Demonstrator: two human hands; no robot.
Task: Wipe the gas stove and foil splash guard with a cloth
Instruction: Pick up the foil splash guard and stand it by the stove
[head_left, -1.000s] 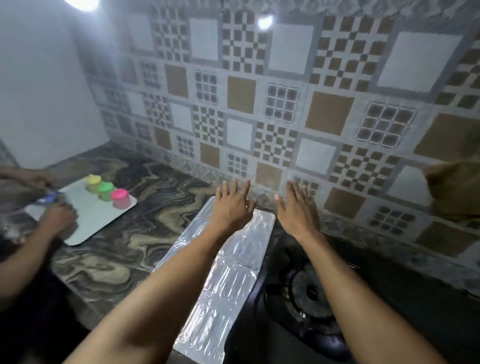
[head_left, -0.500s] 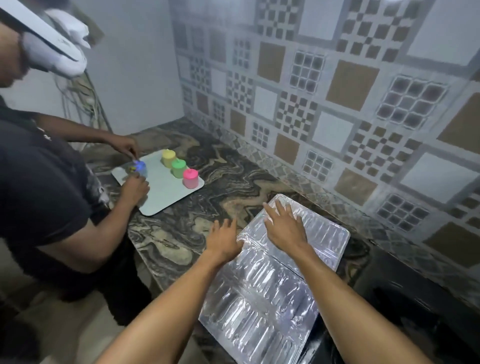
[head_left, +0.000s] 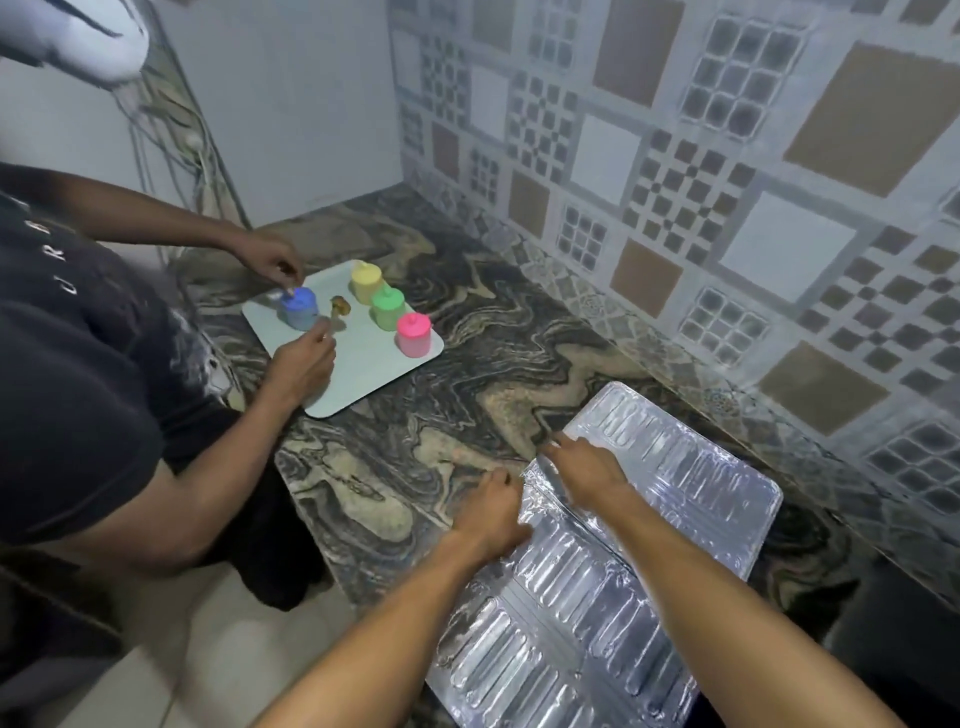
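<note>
The foil splash guard (head_left: 649, 545) lies flat on the marbled counter, its ribbed silver panels folded out toward me. My left hand (head_left: 491, 514) is at the guard's left edge, fingers curled onto that edge. My right hand (head_left: 584, 470) rests on the foil just beyond it, fingers stretched toward the same edge. A black corner of the gas stove (head_left: 904, 629) shows at the lower right, mostly out of frame. No cloth is in view.
Another person in a dark shirt (head_left: 78, 389) stands at the left, both hands over a pale tray (head_left: 363, 374) holding blue, yellow, green and pink pots. Patterned wall tiles (head_left: 727, 208) back the counter (head_left: 467, 374). The counter's front edge drops to a pale floor.
My view has swung left and down, away from the stove burner. Both hands have moved from near the tiled wall to the left edge of the foil guard.
</note>
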